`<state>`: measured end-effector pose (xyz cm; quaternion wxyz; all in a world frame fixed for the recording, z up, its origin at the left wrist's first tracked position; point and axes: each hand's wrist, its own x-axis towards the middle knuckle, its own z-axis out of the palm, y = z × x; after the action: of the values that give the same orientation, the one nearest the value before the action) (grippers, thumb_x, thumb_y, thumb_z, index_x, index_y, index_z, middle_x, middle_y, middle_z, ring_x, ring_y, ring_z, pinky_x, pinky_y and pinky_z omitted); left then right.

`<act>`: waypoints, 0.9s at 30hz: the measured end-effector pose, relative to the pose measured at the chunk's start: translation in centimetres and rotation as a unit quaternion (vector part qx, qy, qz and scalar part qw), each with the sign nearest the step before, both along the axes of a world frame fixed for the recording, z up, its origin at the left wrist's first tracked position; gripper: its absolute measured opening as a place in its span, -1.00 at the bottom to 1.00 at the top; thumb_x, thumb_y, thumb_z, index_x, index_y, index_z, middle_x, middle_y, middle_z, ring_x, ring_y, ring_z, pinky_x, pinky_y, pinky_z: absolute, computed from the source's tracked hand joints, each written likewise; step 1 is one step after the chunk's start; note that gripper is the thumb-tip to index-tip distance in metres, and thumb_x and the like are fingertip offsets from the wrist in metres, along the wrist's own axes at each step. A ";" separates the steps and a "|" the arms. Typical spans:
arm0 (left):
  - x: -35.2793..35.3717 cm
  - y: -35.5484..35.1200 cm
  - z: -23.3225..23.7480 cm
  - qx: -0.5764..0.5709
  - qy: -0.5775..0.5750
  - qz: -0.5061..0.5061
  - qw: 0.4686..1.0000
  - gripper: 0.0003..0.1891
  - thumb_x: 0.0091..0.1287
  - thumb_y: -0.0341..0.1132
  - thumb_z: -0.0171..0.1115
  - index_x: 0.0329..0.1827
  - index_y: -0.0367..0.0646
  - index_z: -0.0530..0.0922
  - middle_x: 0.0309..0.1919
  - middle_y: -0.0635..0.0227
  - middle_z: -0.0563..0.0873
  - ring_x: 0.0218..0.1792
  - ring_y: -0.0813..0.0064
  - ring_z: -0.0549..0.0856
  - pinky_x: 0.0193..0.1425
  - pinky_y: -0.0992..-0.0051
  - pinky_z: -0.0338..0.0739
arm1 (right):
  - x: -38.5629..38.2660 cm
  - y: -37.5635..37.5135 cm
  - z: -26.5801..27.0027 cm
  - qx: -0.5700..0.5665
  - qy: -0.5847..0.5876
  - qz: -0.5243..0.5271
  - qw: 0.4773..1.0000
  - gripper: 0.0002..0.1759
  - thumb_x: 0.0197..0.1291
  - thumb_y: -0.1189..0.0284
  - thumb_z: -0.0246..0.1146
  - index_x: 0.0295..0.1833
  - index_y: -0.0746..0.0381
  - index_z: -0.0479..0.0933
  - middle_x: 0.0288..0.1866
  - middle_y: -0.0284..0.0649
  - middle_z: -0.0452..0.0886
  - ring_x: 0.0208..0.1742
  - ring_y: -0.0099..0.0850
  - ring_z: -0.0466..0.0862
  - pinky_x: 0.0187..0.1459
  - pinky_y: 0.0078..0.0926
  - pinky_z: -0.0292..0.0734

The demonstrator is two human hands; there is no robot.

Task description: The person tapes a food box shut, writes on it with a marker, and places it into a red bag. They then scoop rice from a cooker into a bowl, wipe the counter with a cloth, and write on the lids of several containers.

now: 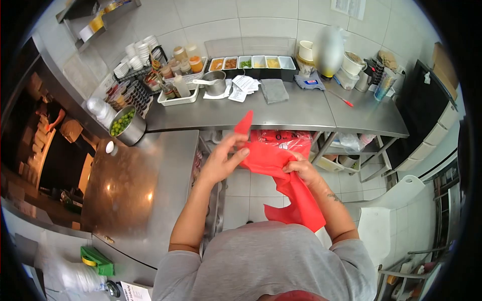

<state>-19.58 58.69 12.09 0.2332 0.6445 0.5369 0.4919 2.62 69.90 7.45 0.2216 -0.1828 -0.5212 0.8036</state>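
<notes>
A red cloth-like piece (291, 188) hangs between my two hands in front of my body, its lower end lying against my grey shirt. My left hand (226, 156) is at its upper left part, with the thumb and fingers closed on the fabric; a pointed red end sticks up above the fingers. My right hand (300, 168) pinches the red piece farther right, fingers bent round its edge. Behind the cloth, below the counter, lies a red package in clear plastic (296, 138) with dark lettering.
The steel counter (211, 113) carries a food tray row (253, 62), a saucepan (216, 83), papers, a grey cloth (274, 91) and a red-handled tool (346, 103). A pot of green fruit (125, 124) stands left. White chairs (375, 231) are at the right.
</notes>
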 end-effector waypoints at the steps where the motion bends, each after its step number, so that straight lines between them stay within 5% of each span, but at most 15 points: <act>1: -0.6 -0.6 -2.4 -0.077 -0.048 -0.045 0.995 -0.67 0.27 -0.26 0.16 0.06 -0.21 0.50 -0.09 0.28 0.58 -0.06 0.43 0.56 0.04 0.47 0.40 | 0.2 -0.1 0.3 0.010 0.002 0.021 1.000 -0.44 -0.08 0.64 0.07 0.17 0.37 0.40 -0.22 -0.31 0.58 -0.24 -0.59 0.55 -0.11 -0.64 0.46; 5: -0.2 -3.7 -5.9 -0.180 -0.296 -0.156 0.925 -0.56 0.26 -0.19 0.15 0.17 -0.15 0.46 0.06 0.32 0.52 0.06 0.41 0.51 0.15 0.42 0.33 | 1.1 1.4 -0.5 -0.041 0.047 0.114 0.992 -0.46 -0.10 0.66 0.08 0.13 0.37 0.43 -0.20 -0.26 0.59 -0.19 -0.54 0.58 -0.07 -0.59 0.47; 8: 1.0 -5.3 -4.7 -0.097 -0.023 -0.031 0.995 -0.55 0.20 -0.22 0.21 0.16 -0.13 0.47 0.15 0.31 0.48 0.20 0.41 0.40 0.22 0.35 0.26 | 2.3 1.1 -0.4 -0.103 0.064 0.132 0.984 -0.48 -0.11 0.68 0.10 0.10 0.37 0.44 -0.16 -0.22 0.60 -0.14 -0.49 0.59 -0.04 -0.55 0.48; 13: 7.2 -6.8 -4.1 0.010 0.173 -0.052 0.984 -0.67 0.16 -0.40 0.20 0.03 -0.15 0.55 0.02 0.22 0.56 0.12 0.21 0.46 0.26 0.30 0.19 | 6.1 -0.4 0.0 -0.111 0.047 0.194 0.973 -0.47 -0.10 0.70 0.12 0.12 0.37 0.42 -0.10 -0.18 0.60 -0.09 -0.46 0.60 0.00 -0.53 0.49; 17: 12.3 -9.1 -5.1 -0.125 -0.030 -0.044 0.991 -0.76 0.25 -0.42 0.18 -0.03 -0.24 0.57 -0.12 0.37 0.65 -0.04 0.42 0.58 0.19 0.40 0.29 | 9.8 -0.2 -0.4 -0.034 0.015 0.219 0.975 -0.52 0.01 0.64 0.17 0.14 0.35 0.42 -0.05 -0.19 0.59 -0.04 -0.48 0.59 0.05 -0.50 0.47; 20: 16.3 -12.1 -7.4 -0.181 -0.271 0.012 0.945 -0.76 0.29 -0.41 0.17 -0.01 -0.28 0.56 -0.14 0.44 0.66 -0.09 0.58 0.58 0.10 0.49 0.39 | 11.1 -0.3 -0.6 0.187 -0.089 0.226 0.952 -0.58 0.13 0.54 0.18 0.15 0.33 0.42 -0.02 -0.23 0.60 0.01 -0.50 0.56 0.06 -0.51 0.46; 22: 19.1 -14.0 -9.2 -0.140 -0.367 0.067 0.917 -0.74 0.30 -0.39 0.19 0.01 -0.30 0.54 -0.10 0.45 0.64 -0.06 0.65 0.55 0.04 0.54 0.44 | 11.1 -1.3 -1.6 0.490 -0.112 0.130 0.855 -0.54 0.10 0.46 0.23 0.14 0.30 0.39 -0.04 -0.19 0.54 0.02 -0.31 0.53 0.06 -0.39 0.44; 24: 21.8 -15.7 -10.8 -0.116 -0.441 0.166 0.874 -0.68 0.25 -0.43 0.22 0.07 -0.28 0.50 -0.04 0.36 0.63 -0.02 0.53 0.57 0.09 0.48 0.45 | 11.7 -3.6 -3.0 0.723 -0.151 -0.033 0.674 -0.52 0.04 0.43 0.27 0.11 0.29 0.38 -0.07 -0.14 0.48 0.00 -0.19 0.49 0.05 -0.31 0.42; 25: 23.1 -16.3 -11.2 -0.094 -0.476 0.208 0.849 -0.66 0.24 -0.44 0.23 0.08 -0.28 0.49 -0.03 0.34 0.62 -0.02 0.51 0.58 0.10 0.47 0.45 | 11.8 -4.8 -3.6 0.707 -0.113 -0.062 0.695 -0.45 -0.04 0.37 0.31 0.08 0.31 0.34 -0.09 -0.03 0.40 -0.05 -0.02 0.40 0.03 -0.19 0.36; 27: 24.3 -18.0 -13.5 -0.069 -0.559 0.249 0.788 -0.62 0.20 -0.48 0.24 0.10 -0.27 0.46 -0.03 0.28 0.61 -0.01 0.39 0.60 0.13 0.39 0.47 | 12.7 -8.5 -5.3 0.654 -0.138 -0.083 0.739 -0.49 -0.05 0.37 0.31 0.03 0.32 0.36 -0.09 -0.03 0.40 -0.03 -0.03 0.40 0.01 -0.21 0.35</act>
<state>4.70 40.69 -1.38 0.4057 0.0827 0.4867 0.7692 15.34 61.37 2.11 0.2781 -0.1443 -0.9264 0.2089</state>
